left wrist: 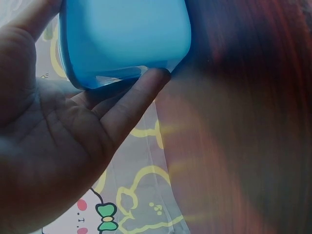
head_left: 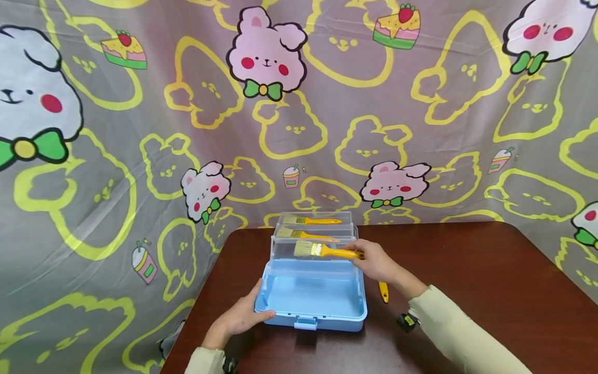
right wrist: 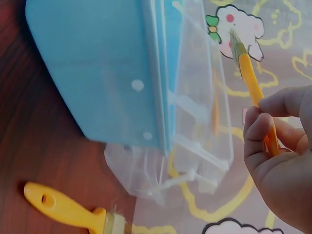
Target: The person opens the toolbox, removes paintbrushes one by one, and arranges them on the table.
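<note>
Screened-off booth, type of room unclear. Creased cloth (head_left: 299, 122) printed with cartoon animals, cake slices and drink cups hangs behind and along both sides of a dark reddish-brown worktop (head_left: 467, 270).

No lettering, number or brand is legible in any of the three views. On the patterned cloth (head_left: 434, 31), a printed drink cup (head_left: 291, 176) bears a green label (head_left: 291, 182), too small to read. The black device (head_left: 407, 322) beside the right sleeve (head_left: 455, 324) carries a yellowish patch (head_left: 409, 320), likewise indecipherable.
</note>
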Demonstrator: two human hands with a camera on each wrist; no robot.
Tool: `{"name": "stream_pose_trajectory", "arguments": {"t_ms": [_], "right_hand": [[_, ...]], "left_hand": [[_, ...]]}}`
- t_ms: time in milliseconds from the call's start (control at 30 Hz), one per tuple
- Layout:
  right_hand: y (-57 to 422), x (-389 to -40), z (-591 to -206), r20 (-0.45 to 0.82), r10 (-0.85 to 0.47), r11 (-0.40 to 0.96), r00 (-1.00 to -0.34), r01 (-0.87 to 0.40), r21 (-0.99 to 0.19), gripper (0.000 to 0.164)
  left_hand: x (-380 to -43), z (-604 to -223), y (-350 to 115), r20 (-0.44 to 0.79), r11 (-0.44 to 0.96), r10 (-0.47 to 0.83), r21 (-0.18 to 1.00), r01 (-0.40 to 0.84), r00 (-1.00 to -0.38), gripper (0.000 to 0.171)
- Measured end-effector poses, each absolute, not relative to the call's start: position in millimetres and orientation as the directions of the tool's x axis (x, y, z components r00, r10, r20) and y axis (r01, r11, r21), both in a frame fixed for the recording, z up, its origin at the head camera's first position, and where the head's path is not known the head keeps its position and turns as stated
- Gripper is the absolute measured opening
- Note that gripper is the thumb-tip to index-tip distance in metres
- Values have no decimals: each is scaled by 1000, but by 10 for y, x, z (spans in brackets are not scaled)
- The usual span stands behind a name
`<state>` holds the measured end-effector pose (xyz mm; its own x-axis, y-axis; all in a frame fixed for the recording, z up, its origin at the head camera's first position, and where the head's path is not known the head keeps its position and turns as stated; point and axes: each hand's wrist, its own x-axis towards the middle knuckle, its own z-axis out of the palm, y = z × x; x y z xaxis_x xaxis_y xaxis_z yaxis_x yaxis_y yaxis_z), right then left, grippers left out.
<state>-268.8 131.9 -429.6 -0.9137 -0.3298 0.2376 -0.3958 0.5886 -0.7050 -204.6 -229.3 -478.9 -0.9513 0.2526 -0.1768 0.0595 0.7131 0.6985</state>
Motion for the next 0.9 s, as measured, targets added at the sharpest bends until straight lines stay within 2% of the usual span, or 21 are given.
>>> {"name": "stream_pose_trajectory", "arguments": {"t_ms": [433,900], "right_hand": [[1783,-2579,-4232,230,-237,548,-944,-326,-770,30],[2311,-2558,-4400,284,-146,638,-948,-310,-705,30]], "left_hand": [[-2037,-4787,-2297,-175,710,260,701,65,-950,103],[-2046,-4810,-2323,-145,699,284,708,101,-948,102]]}}
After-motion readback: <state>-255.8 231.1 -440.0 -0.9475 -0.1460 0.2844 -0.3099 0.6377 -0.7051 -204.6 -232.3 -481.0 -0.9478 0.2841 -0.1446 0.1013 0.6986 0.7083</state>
